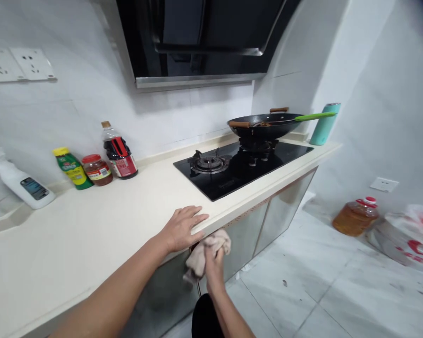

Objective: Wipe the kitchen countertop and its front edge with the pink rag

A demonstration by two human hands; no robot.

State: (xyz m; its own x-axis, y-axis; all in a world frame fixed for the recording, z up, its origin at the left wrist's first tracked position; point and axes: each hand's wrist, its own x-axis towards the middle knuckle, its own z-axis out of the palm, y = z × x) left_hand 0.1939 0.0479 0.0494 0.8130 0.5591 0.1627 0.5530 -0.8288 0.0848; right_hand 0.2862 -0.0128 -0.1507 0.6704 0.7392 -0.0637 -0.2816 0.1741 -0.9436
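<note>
My left hand lies flat on the front edge of the cream countertop, fingers stretched out and holding nothing. Just below that edge, my right hand grips a crumpled, off-white cloth with darker stains. The cloth is against the upper part of the cabinet front, under the counter's overhang. Part of the cloth's lower left end is blurred. A black gas stove is set into the counter beyond my hands.
On the stove sits a wok with a green-handled utensil; a teal bottle stands beside it. A sauce bottle, jar, green bottle and spray bottle line the wall. An oil jug is on the floor.
</note>
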